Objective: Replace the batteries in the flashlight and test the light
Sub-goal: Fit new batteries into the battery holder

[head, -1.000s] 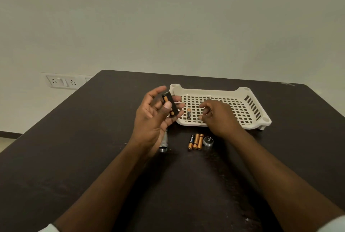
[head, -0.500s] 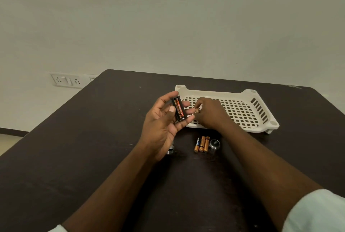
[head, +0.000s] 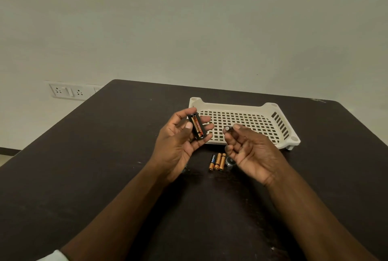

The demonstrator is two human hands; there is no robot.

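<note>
My left hand holds a black battery holder upright between thumb and fingers, with orange-and-black batteries seated in it. My right hand pinches a single battery at its fingertips, end-on toward me, just right of the holder and apart from it. Three loose batteries lie side by side on the dark table below my hands. A round flashlight cap sits next to them. The flashlight body is almost hidden under my left wrist.
A white perforated plastic tray stands behind my hands, with nothing visible inside it. A wall with a socket panel lies beyond the table's far left corner.
My right hand has lifted a battery out of the tray and drawn it back toward me. My left hand has kept the holder raised, turning it slightly.
</note>
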